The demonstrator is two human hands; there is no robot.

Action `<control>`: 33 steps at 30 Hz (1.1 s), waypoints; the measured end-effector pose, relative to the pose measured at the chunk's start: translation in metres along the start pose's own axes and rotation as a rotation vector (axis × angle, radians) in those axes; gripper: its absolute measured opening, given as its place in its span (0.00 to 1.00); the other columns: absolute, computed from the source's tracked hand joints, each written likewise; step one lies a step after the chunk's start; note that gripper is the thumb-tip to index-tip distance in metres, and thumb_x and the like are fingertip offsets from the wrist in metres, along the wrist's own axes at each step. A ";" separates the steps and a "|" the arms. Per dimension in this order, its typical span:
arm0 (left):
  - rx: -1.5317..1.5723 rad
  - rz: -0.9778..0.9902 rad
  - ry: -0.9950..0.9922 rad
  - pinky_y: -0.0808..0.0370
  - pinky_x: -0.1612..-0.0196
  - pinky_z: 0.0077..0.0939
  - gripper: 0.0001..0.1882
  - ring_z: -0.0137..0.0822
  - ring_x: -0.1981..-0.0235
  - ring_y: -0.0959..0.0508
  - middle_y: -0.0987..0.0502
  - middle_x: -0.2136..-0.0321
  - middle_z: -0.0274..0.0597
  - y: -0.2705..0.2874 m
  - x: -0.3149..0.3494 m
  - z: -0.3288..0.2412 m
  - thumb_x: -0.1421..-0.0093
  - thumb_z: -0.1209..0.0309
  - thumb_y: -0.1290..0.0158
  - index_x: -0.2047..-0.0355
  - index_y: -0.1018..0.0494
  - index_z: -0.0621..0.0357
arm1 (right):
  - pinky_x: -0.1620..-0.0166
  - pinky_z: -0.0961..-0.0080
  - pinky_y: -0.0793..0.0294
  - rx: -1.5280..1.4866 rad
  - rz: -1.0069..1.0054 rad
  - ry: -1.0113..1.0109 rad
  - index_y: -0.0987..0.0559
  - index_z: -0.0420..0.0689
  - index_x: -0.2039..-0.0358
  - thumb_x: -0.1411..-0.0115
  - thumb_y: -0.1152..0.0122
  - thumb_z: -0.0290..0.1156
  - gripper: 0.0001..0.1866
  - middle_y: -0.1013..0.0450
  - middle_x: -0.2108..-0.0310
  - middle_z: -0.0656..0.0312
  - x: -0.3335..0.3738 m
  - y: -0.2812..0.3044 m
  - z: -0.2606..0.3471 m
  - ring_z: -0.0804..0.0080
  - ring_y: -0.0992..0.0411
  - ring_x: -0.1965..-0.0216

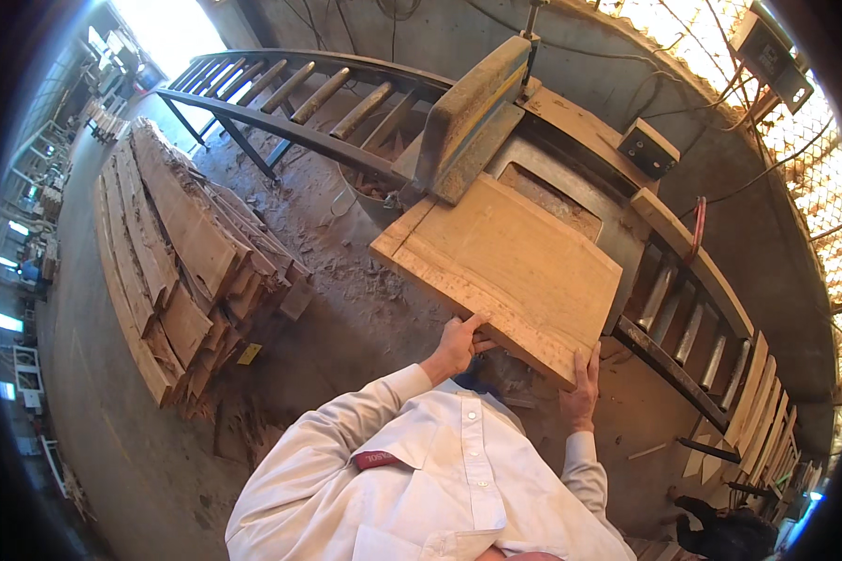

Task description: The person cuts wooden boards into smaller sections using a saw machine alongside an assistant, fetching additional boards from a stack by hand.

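- Hands first: our left hand (457,344) presses its fingers onto the near edge of a wide, pale-brown rectangular wooden board (505,271), thumb tucked under, and our right hand (582,383) grips the near right corner of the same slab, so both are closed on the wood.
- Board position: we see it lying flat on the grey steel machine table (617,238), its near end overhanging toward our white long-sleeved shirt (421,467) and its far end meeting the upright blue-and-tan timber guard (468,117).
- Risk, as we judge it: with so much slab unsupported, a slackened grip could let it tip off the table edge and drop toward our legs.
- Fingers curled beneath the edge could be pinched if the wood rocks or is driven back at us by the machine.
- Sawdust-strewn concrete floor (337,309) under us looks loose enough to cost us our footing mid-push.
- Farther left, a stack of rough bark-edged planks (173,252) sits well apart; beyond, a long dark steel roller conveyor (290,93) runs away.
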State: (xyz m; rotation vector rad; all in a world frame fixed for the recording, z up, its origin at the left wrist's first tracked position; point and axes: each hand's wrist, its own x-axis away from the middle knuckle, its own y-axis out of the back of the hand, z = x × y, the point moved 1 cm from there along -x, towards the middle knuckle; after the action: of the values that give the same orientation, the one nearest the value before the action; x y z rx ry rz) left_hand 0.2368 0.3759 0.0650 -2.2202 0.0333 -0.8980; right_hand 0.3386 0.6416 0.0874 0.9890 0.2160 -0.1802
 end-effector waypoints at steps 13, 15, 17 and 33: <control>-0.503 0.471 0.310 0.25 0.52 0.30 0.26 0.38 0.54 0.24 0.24 0.55 0.45 -0.045 0.059 -0.014 0.35 0.58 0.49 0.47 0.32 0.68 | 0.39 0.66 0.36 0.005 -0.070 -0.107 0.28 0.43 0.45 0.52 0.43 0.15 0.30 0.34 0.42 0.50 0.027 0.079 -0.017 0.54 0.36 0.39; -0.740 0.571 0.137 0.27 0.52 0.30 0.27 0.38 0.54 0.24 0.23 0.55 0.46 -0.042 0.044 0.000 0.35 0.56 0.50 0.47 0.31 0.68 | 0.40 0.66 0.36 -0.092 -0.059 -0.110 0.27 0.43 0.46 0.51 0.40 0.18 0.28 0.33 0.42 0.51 0.012 0.109 -0.020 0.56 0.36 0.40; -1.058 0.678 -0.015 0.30 0.51 0.31 0.28 0.38 0.53 0.24 0.23 0.53 0.49 -0.070 0.045 -0.015 0.35 0.51 0.51 0.49 0.29 0.66 | 0.40 0.65 0.36 -0.170 -0.059 -0.134 0.26 0.42 0.48 0.50 0.36 0.20 0.26 0.32 0.43 0.52 -0.003 0.142 -0.022 0.58 0.35 0.40; -0.907 -0.055 -0.880 0.27 0.60 0.36 0.20 0.46 0.62 0.21 0.20 0.64 0.49 -0.085 -0.161 -0.064 0.40 0.59 0.45 0.57 0.25 0.64 | 0.46 0.73 0.35 -0.881 -0.820 -0.147 0.33 0.36 0.45 0.35 0.48 0.50 0.30 0.32 0.51 0.58 -0.210 0.116 -0.080 0.71 0.35 0.49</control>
State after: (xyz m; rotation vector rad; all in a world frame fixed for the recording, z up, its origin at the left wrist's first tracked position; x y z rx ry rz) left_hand 0.0562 0.4430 0.0550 -3.2837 -0.0448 0.2296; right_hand 0.1572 0.7824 0.1933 -0.0363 0.5051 -0.8240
